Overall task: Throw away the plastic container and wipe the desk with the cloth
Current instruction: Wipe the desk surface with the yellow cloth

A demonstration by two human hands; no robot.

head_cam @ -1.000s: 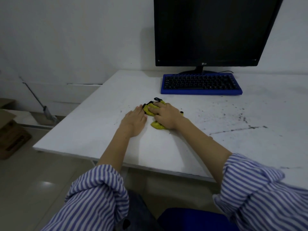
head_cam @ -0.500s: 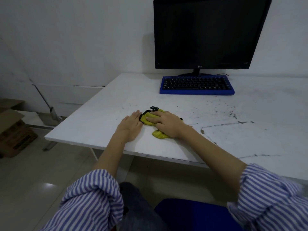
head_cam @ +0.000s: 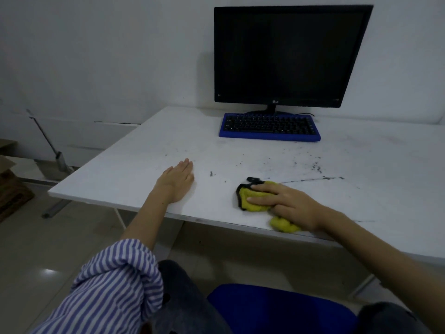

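Observation:
A crumpled yellow cloth (head_cam: 252, 201) with a dark edge lies on the white desk (head_cam: 134, 165) near its front edge. My right hand (head_cam: 286, 203) presses flat on top of the cloth, fingers spread over it. My left hand (head_cam: 178, 182) rests palm down on the bare desk to the left, well apart from the cloth, holding nothing. Dark specks and a thin streak (head_cam: 313, 179) mark the desk right of the cloth. No plastic container is in view.
A black monitor (head_cam: 286, 56) and a blue keyboard (head_cam: 269, 127) stand at the back of the desk. A blue chair seat (head_cam: 277, 309) is below me. A cardboard box (head_cam: 9, 186) and a long-handled tool (head_cam: 48, 143) are on the floor at left.
My right hand has slid the cloth to the right along the front of the desk, away from my left hand. The left hand has stayed flat on the desk.

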